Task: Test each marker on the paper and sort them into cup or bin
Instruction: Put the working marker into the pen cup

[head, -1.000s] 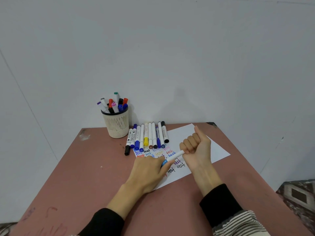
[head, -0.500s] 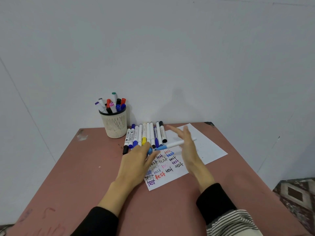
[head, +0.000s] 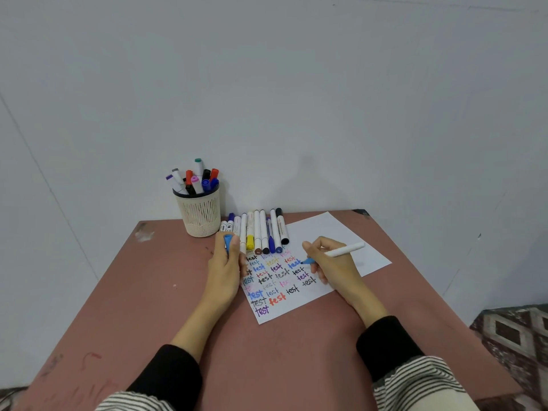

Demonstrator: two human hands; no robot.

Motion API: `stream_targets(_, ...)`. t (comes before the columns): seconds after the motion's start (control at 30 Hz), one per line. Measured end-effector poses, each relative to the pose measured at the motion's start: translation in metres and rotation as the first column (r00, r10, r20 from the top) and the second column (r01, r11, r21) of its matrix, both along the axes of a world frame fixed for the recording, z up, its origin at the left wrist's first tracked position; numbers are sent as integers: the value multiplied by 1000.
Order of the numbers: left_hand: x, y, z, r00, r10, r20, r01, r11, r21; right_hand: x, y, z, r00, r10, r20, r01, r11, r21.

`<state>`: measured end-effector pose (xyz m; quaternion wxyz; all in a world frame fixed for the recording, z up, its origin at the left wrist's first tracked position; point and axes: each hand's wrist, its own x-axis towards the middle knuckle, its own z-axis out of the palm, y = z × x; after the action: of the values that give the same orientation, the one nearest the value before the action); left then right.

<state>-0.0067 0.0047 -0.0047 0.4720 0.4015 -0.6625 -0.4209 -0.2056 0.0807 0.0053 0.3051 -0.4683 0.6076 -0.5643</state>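
Reddish counter [head: 148, 307] under us, plain grey wall behind. Nearest, our right hand [head: 335, 269] now pinches the uncapped marker [head: 341, 251] in a writing grip; half a second ago it was reaching for it. Our left hand [head: 226, 262] has pulled off the blue cap [head: 227, 241] and holds it. So testing can start. The marker's tip touches the paper [head: 332, 232] beside the rows of "test"; its length runs from tip at left toward the counter's far right corner. Beyond lie the waiting markers [head: 261, 229], then the cup [head: 199, 213] at the far edge.
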Motion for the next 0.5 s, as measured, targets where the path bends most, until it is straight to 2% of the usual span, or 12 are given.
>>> stream_targets(0.1, 0, -1, 0, 1000, -2, 2, 2, 1000, 11, 3, 6, -2, 997, 35, -74, -33, 999, 23)
stream_targets(0.33, -2, -2, -3, 1000, -5, 21, 4, 1000, 9, 7, 3, -11, 977, -59, -205, 83, 991, 107)
stream_targets(0.5, -2, -5, -4, 1000, -7, 12, 6, 1000, 30, 8, 3, -15, 966, -58, -251, 85, 992, 97)
